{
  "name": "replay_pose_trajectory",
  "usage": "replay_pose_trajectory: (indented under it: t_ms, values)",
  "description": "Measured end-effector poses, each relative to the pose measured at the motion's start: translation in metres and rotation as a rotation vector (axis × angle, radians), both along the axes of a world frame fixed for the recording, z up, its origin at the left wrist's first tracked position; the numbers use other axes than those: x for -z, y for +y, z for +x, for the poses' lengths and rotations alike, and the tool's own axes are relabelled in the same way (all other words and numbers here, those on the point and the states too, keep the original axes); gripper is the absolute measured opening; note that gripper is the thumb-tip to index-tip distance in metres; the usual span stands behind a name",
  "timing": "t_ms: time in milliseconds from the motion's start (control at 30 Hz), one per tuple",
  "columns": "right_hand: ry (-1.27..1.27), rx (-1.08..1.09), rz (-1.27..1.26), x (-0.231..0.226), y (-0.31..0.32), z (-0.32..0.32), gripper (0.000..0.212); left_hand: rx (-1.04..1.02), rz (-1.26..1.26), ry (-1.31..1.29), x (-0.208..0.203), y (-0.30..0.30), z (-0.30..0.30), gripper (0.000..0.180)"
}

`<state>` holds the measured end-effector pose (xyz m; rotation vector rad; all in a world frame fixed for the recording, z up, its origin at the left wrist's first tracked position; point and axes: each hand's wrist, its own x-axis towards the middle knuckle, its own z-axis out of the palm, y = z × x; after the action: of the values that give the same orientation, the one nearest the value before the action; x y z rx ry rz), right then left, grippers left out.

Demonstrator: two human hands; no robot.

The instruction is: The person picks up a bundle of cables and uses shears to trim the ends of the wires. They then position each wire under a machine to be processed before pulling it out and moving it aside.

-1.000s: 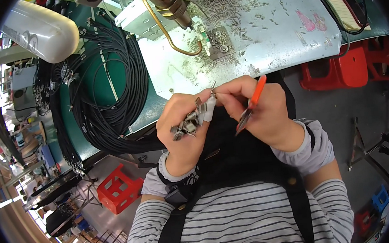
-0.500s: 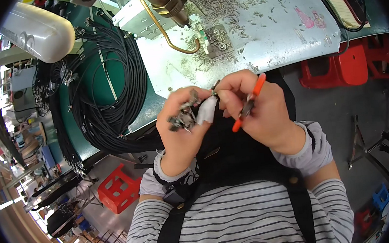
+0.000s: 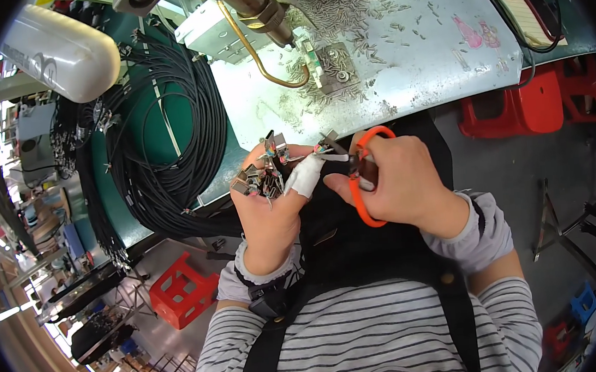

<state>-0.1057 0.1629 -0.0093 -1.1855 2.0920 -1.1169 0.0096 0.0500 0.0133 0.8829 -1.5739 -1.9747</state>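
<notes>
My left hand is closed around a bunch of cable ends with metal connectors, which stick up out of the fist. White wrapping covers its thumb. At the thumb's tip one connector end with small coloured wires is pinched. My right hand grips orange-handled scissors, fingers at the loops. The parted blades point left and reach the pinched connector end; whether they touch the wires I cannot tell.
Ahead stands a machine head with a bent copper tube, over a pale worktop strewn with small metal pieces. Coils of black cable lie at left. Red stools stand on both sides.
The scissors have swung from lying across my right palm to pointing at the connector, blades parted. My right fingers have left the pinched wires, and my left hand has tilted, spreading the connectors.
</notes>
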Motion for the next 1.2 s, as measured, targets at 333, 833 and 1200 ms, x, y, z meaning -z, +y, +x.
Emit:
replay_pose_trajectory:
  t_ms: [333, 833, 1200]
  values:
    - [-0.35, 0.067, -0.108, 0.016, -0.006, 0.002, 0.026, 0.089, 0.329, -0.013, 0.002, -0.029, -0.021, 0.011]
    - [-0.658, 0.196, -0.238, -0.002, -0.063, -0.058, 0.018, 0.18, 0.362, -0.052, 0.007, -0.065, -0.064, 0.011]
    - [-0.631, 0.142, -0.271, 0.0, -0.063, -0.057, 0.015, 0.131, 0.327, -0.048, 0.002, -0.062, -0.066, 0.012]
